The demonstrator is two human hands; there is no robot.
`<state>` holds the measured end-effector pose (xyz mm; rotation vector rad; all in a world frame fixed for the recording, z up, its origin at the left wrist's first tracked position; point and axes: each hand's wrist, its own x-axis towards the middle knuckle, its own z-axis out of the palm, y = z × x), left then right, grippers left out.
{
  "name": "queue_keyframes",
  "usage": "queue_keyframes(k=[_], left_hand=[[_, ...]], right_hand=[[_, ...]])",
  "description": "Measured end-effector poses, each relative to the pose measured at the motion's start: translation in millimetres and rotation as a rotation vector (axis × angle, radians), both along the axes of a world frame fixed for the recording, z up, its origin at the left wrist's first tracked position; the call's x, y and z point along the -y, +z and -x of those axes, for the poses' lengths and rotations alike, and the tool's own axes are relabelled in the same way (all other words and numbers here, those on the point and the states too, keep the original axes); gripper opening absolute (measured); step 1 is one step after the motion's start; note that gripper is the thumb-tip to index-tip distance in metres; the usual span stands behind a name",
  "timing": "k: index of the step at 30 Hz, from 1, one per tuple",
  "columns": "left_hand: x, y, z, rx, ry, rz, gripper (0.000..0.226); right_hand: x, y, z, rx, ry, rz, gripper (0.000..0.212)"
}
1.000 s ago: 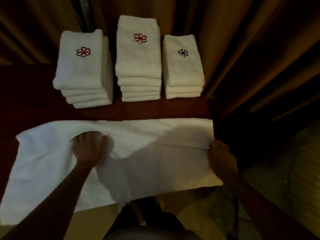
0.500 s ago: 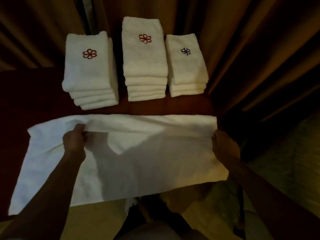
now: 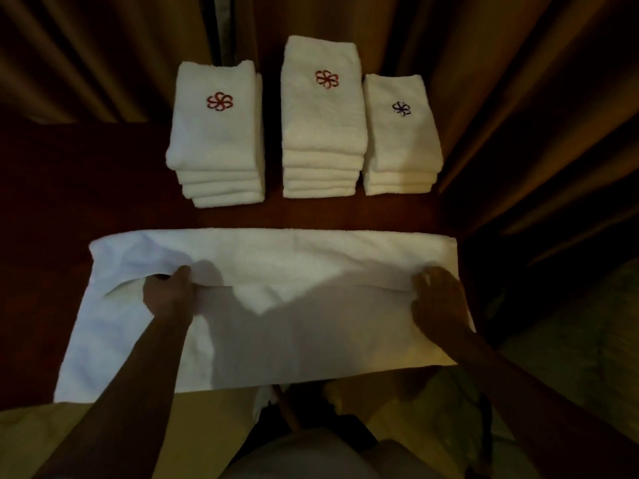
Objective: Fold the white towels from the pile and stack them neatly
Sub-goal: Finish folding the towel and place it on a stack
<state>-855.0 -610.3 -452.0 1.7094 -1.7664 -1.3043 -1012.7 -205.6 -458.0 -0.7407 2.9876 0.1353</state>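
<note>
Table (image 3: 86, 188): dark red-brown surface, far edge against brown curtains (image 3: 518, 98); left part lost in shadow.
Open towel (image 3: 276, 340): white, spread across near half of table, far strip folded toward near side; near edge overhangs table front; shadows of arms fall across the middle.
Folded edge: runs left to right between both hands; lifted and rumpled at left end, flat at right end.
Middle stack (image 3: 323, 133): tallest of three, folded white towels, far side of table, just beside right stack; red flower emblem on top towel.
Left stack (image 3: 216, 140): folded white towels, lower layers stepped out toward near side; red flower emblem on top.
Right stack (image 3: 401, 140): smallest footprint, folded white towels; dark blue flower emblem on top.
Left hand (image 3: 169, 293): fingers curled, thumb on top, pinches folded edge of open towel left of centre; fingertips tucked under cloth, hidden.
Right hand (image 3: 439, 299): at right end of folded edge, fingers bent over cloth, grips towel near its right side; exact finger spread hard to make out in dim light.
Forearms: bare, enter from near corners; both cut off by frame bottom.
Person's torso: pale garment at bottom centre, partly cut off; dark shapes below table edge unclear.
Floor, right and near: greenish-yellow, detail blurred.
Writing: none legible; emblems only, no lettering made out.
</note>
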Motion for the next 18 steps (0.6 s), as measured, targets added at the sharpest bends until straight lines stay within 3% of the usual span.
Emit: queue_keyframes(k=[4, 9, 13, 18], left_hand=[[2, -1, -6, -0.038, 0.037, -0.018, 0.037], [14, 2, -14, -0.149, 0.141, -0.149, 0.051], [42, 6, -28, -0.319, 0.326, -0.286, 0.052], [102, 9, -49, -0.291, 0.335, -0.297, 0.046]], right_hand=[[74, 5, -15, -0.001, 0.159, 0.153, 0.039], [136, -3, -33, -0.079, 0.333, 0.131, 0.034], [150, -11, -42, -0.172, 0.395, 0.051, 0.025], [137, -15, -28, -0.288, 0.495, 0.052, 0.024]])
